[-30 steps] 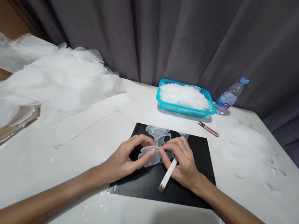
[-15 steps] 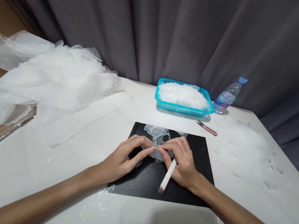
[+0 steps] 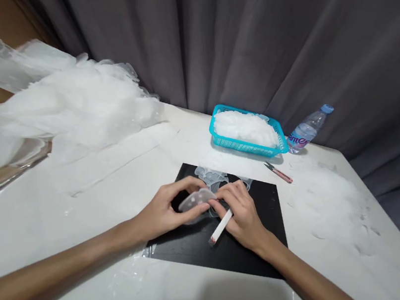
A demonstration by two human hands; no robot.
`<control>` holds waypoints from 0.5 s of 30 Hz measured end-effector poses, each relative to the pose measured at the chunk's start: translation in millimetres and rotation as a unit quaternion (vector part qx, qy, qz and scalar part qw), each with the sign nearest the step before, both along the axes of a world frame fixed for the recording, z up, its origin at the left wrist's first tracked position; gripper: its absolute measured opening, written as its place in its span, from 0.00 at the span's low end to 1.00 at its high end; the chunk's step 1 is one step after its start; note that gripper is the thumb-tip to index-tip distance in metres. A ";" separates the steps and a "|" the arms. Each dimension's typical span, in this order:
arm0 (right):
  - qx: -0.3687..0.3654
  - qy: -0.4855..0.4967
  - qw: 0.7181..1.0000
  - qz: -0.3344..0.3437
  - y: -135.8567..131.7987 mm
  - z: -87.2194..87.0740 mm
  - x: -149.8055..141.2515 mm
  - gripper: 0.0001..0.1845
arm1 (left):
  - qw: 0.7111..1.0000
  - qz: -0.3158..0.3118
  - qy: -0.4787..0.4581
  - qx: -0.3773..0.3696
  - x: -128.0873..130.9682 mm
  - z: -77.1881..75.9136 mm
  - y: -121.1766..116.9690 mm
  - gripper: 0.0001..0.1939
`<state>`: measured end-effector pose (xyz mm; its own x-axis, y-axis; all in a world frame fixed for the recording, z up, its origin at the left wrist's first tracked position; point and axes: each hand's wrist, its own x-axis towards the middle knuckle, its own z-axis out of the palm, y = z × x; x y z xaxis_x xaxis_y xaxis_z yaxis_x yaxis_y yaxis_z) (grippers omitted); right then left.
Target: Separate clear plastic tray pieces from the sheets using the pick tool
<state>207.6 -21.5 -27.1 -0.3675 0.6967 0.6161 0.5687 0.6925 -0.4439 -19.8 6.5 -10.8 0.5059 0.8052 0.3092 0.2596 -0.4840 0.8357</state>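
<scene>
Over a black mat (image 3: pixel 244 257) on the white table, both my hands meet. My left hand (image 3: pixel 166 212) pinches a small translucent white petal-shaped piece (image 3: pixel 195 200) between thumb and fingers. My right hand (image 3: pixel 245 214) touches the same piece with its fingertips and holds a thin white stick (image 3: pixel 220 227) with a reddish tip slanting down toward me. A small pile of similar sheer white pieces (image 3: pixel 214 178) lies on the mat's far edge just beyond my fingers.
A turquoise basket (image 3: pixel 243 146) heaped with white pieces stands behind the mat, a plastic water bottle (image 3: pixel 306 131) to its right. Small snips (image 3: pixel 278 172) lie near the basket. A big heap of white sheer fabric (image 3: pixel 60 104) covers the left; loose white scraps (image 3: pixel 331 200) spread at right.
The petal piece has turned from edge-on to tilted flat in my left fingers. Both hands shifted slightly, and the stick in my right hand moved a little to the left.
</scene>
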 end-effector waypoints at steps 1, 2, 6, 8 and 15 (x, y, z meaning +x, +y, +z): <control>0.006 0.007 1.000 0.002 -0.1 0.4 0.1 0.06 | 1.000 -0.009 0.010 0.000 0.4 0.7 0.1 0.09; 0.011 0.015 1.000 0.002 -0.3 0.9 0.1 0.05 | 1.000 -0.016 0.015 -0.004 0.9 1.2 0.5 0.08; 0.028 0.055 0.998 -0.016 -1.4 1.6 -0.6 0.02 | 0.999 -0.030 0.012 -0.036 2.2 1.6 3.5 0.08; 0.033 0.071 0.997 -0.023 -2.1 0.4 -1.0 0.02 | 0.999 -0.026 0.014 -0.040 2.0 1.0 4.4 0.08; 0.056 0.069 0.996 -0.027 -3.6 -1.5 -0.5 0.03 | 0.998 -0.028 0.043 -0.034 -2.3 -1.4 1.8 0.09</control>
